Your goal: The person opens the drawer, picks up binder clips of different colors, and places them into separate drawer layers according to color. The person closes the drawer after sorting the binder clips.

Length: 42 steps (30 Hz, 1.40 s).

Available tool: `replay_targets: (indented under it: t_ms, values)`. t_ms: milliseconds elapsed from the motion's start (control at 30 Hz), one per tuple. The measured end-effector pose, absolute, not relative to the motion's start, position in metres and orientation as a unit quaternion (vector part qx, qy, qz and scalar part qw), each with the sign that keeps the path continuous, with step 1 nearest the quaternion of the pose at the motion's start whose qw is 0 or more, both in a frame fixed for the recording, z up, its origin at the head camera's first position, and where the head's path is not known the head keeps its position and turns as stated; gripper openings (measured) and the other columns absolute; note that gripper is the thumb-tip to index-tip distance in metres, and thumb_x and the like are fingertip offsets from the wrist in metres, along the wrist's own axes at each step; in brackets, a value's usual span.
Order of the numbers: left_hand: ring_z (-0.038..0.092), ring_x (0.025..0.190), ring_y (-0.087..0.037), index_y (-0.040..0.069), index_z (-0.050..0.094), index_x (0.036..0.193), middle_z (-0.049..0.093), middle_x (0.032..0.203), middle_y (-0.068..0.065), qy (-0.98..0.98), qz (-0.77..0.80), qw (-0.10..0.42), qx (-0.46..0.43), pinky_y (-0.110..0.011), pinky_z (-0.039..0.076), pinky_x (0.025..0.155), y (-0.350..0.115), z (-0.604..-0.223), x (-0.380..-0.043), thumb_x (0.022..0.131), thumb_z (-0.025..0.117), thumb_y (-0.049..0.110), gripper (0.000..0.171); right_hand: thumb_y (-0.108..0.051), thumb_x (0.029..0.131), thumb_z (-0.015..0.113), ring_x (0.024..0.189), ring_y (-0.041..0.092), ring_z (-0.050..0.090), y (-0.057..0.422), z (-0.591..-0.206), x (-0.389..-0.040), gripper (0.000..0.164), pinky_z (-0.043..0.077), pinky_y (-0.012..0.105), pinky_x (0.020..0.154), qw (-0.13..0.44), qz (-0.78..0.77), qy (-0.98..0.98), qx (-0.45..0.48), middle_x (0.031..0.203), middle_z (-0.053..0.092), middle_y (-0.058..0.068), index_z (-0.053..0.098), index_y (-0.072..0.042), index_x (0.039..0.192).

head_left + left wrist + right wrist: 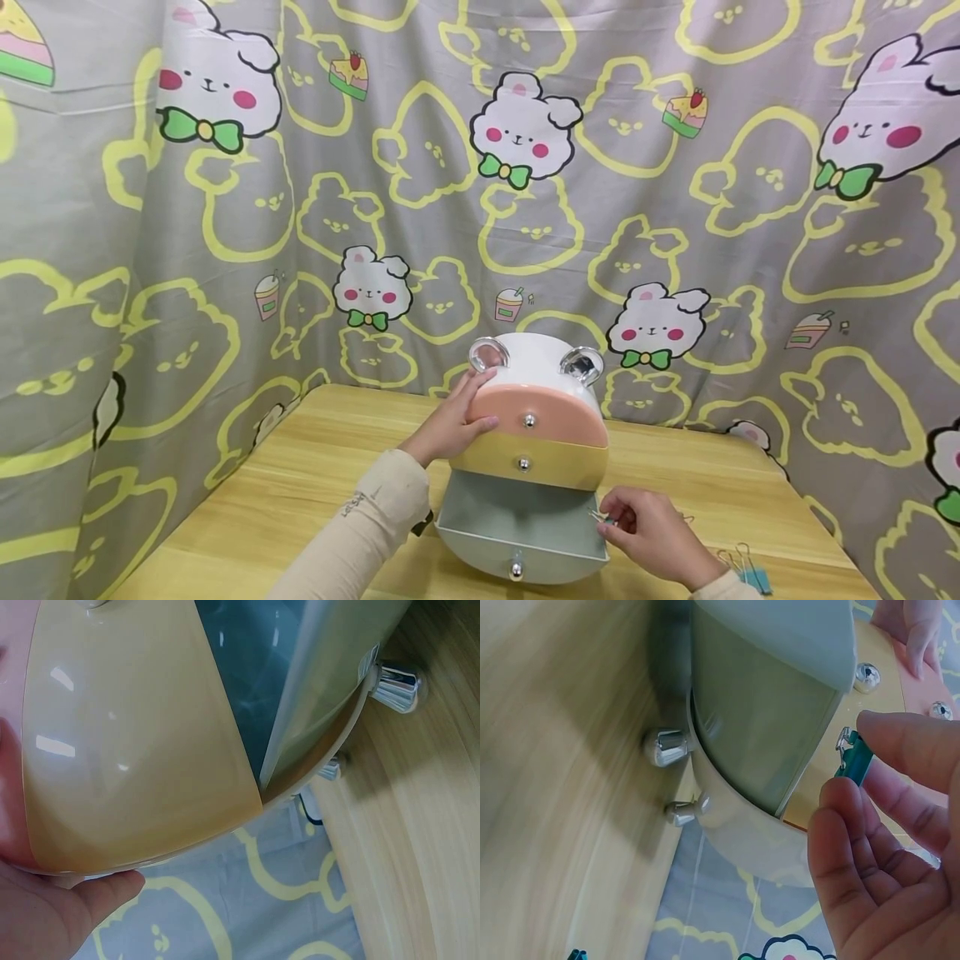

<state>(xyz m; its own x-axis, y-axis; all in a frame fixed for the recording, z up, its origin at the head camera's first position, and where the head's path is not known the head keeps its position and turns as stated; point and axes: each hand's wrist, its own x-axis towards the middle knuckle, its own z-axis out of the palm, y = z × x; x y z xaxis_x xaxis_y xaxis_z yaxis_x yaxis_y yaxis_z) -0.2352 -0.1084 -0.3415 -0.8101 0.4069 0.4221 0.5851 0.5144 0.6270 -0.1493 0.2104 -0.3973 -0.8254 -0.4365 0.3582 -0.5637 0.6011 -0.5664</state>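
Observation:
A small desktop drawer box [536, 354] with a white top and silver ears stands on the table in the head view. Its pink top drawer [495, 404] and yellow middle drawer [480, 457] are closed; the grey-green bottom drawer [480, 552] is pulled out. My left hand [447, 427] rests on the box's upper left side, thumb at the pink front. Beside the pulled-out drawer's right wall, my right hand [651, 531] pinches a teal binder clip [859, 760] between thumb and fingertips. The clip's wire handles point toward the drawer.
On the wooden table [247, 517], blue binder clips [756, 579] with wire handles lie to the right of my right hand. Silver feet [666, 746] lift the box off the tabletop. A patterned grey curtain [420, 50] hangs behind and along both sides.

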Motion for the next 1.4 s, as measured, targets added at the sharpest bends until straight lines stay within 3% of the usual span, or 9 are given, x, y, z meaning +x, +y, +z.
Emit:
replay_targets:
  t_ms: [1033, 1400]
  values:
    - [0.039, 0.129, -0.046, 0.025, 0.028, 0.151, 0.011, 0.159, -0.019, -0.861, -0.408, 0.106, -0.284, -0.063, 0.033, 0.1, -0.108, -0.342, -0.234, 0.092, 0.068, 0.021, 0.071, -0.014, 0.087, 0.074, 0.065, 0.002, 0.056, 0.196, -0.394, -0.152, 0.011, 0.049, 0.024, 0.056, 0.066, 0.357, -0.887, 0.285, 0.077, 0.061, -0.01, 0.065, -0.008, 0.088]
    - [0.041, 0.128, -0.045, 0.024, 0.028, 0.152, 0.011, 0.159, -0.019, -0.861, -0.407, 0.107, -0.286, -0.062, 0.033, 0.1, -0.108, -0.342, -0.236, 0.092, 0.068, 0.022, 0.072, -0.02, 0.087, 0.074, 0.066, 0.002, 0.057, 0.191, -0.394, -0.153, 0.013, 0.05, 0.024, 0.058, 0.062, 0.353, -0.89, 0.281, 0.078, 0.062, -0.01, 0.065, -0.01, 0.089]
